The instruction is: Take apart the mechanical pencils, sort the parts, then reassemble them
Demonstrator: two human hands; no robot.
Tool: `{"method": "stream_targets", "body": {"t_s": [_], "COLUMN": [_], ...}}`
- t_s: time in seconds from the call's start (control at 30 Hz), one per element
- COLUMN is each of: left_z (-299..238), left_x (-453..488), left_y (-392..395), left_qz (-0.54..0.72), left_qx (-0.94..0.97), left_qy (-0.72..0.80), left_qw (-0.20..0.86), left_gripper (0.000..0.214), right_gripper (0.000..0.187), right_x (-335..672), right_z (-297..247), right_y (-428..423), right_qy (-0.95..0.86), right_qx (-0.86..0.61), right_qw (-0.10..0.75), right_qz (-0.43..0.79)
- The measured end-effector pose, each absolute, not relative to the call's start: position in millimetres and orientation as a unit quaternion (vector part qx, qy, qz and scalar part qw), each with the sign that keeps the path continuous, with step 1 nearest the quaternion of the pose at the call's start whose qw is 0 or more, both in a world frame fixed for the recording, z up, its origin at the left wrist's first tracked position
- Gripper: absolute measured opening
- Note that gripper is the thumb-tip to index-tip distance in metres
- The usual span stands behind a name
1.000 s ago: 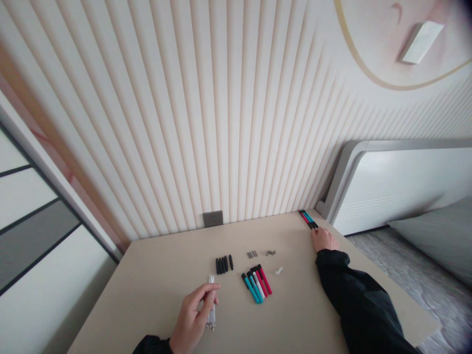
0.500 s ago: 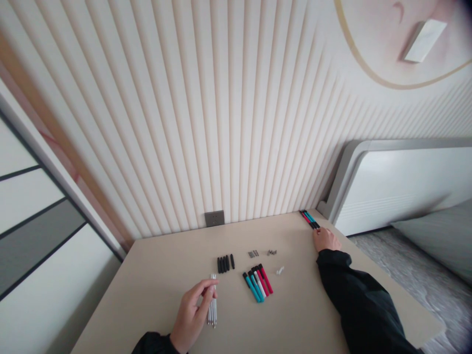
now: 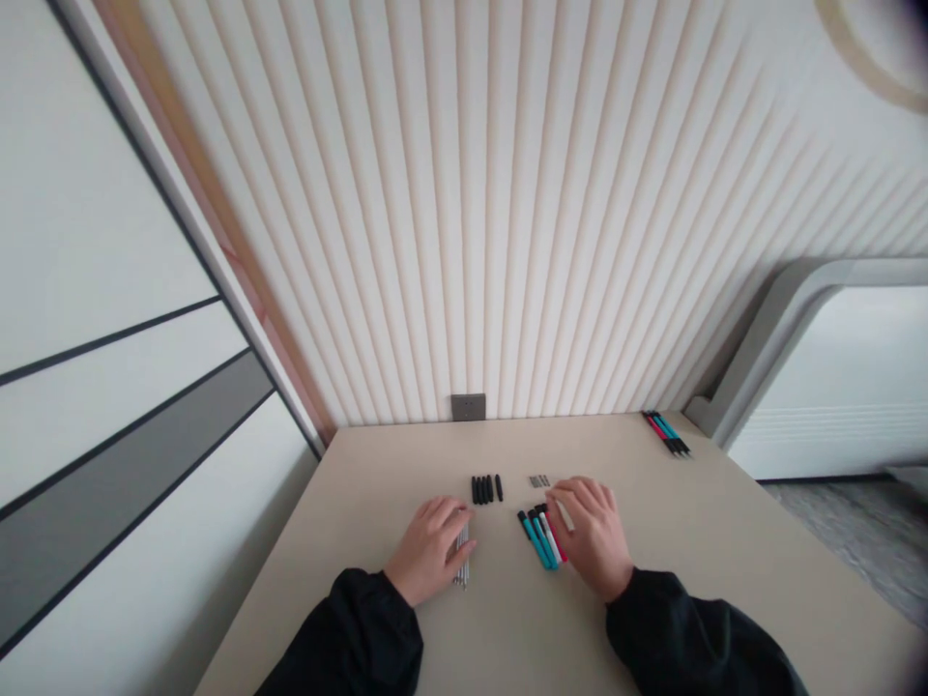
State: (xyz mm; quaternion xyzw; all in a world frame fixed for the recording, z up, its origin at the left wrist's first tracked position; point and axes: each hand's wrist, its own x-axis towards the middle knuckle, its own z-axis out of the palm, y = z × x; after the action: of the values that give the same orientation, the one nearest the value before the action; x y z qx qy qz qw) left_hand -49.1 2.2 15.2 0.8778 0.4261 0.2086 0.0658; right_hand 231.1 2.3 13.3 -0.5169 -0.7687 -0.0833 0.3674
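Note:
My left hand [image 3: 433,549] is open, with thumb and fingers apart, right beside a bundle of thin silvery pen refills [image 3: 462,561]. It partly covers them. My right hand [image 3: 591,532] reaches over the right side of a row of pen barrels [image 3: 540,539], coloured teal, white and red with black ends. Its fingers are bent and apart from the thumb, and I see nothing held between them. Some of the red barrels are hidden under this hand. Short black pen parts [image 3: 482,490] lie beyond my left hand. Small metal springs [image 3: 538,480] rest just past the barrels.
Several assembled-looking pens [image 3: 667,434] lie together at the table's far right corner. A ribbed wall [image 3: 493,242] with a dark socket [image 3: 468,407] rises behind the table [image 3: 500,638]. A white cabinet stands left, and a bed headboard [image 3: 833,387] right.
My right hand has left the pens in the far right corner and come back to the barrels. My left hand stays by the refills. The view has turned left.

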Motion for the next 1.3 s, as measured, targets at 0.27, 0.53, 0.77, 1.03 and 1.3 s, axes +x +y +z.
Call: {"method": "stream_targets", "body": {"t_s": [0.27,0.53,0.77,1.03,1.3], "left_z": [12,7,-1,-4,-4], "left_x": [-50,-28,-30,-32,-33], "left_y": [1,19,22,25,19], "left_qz": [0.215,0.254,0.279,0.299,0.399], "left_qx": [0.866,0.859,0.853,0.844,0.782], "left_qy": [0.446,0.440,0.432,0.430,0.421], "left_qw": [0.068,0.069,0.090,0.115,0.230], "left_gripper": [0.034,0.024,0.020,0.025,0.028], "right_gripper": [0.030,0.025,0.015,0.015,0.014], "right_x": [166,151,159,163,156], "right_z": [-15,-18,-23,-19,-9], "right_y": [-7,11,13,15,3], "right_qy": [-0.840,-0.807,-0.789,-0.768,-0.747], "right_qx": [-0.459,-0.541,-0.570,-0.570,-0.489], "right_qw": [0.286,0.229,0.216,0.288,0.439], "right_qz": [-0.048,-0.065,-0.069,-0.057,0.100]}}
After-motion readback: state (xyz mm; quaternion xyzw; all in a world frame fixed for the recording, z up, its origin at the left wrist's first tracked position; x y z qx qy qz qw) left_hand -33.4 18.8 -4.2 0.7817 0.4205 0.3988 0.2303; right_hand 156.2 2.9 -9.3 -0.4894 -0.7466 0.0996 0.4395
